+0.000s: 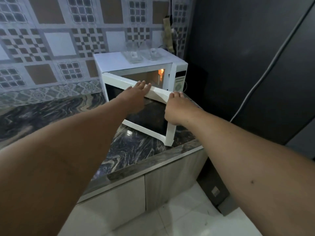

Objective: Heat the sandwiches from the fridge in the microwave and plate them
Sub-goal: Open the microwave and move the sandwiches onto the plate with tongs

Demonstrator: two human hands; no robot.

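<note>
**Both hands on a half-open microwave door**

The microwave (136, 65) stands on the marbled desk (42, 113), in the corner against the tiled wall (51, 40) and next to the dark fridge (247, 57). Its door (150, 116) is hinged at the left and stands swung partway out over the desk. The left hand (136, 96) lies flat along the door's top edge, its grip spread, with straight fingers pressing the white frame. The right hand (173, 108) takes the door's free corner; its grip hooks over the top edge, with the fingertips curled behind. This 2-handed hold probably steadies the door while it swings, though the direction of the swing cannot be told from 1 view.

The cavity (146, 77) is lit by an orange lamp (161, 72) at the right wall. Only its upper part shows above the door, and no sandwiches appear there; whether any sit lower down is hidden. None are visible elsewhere, and the fridge appears closed. 2 clear containers (134, 55) rest on the microwave's roof, their contents too faint to identify. No plate is visible.
</note>
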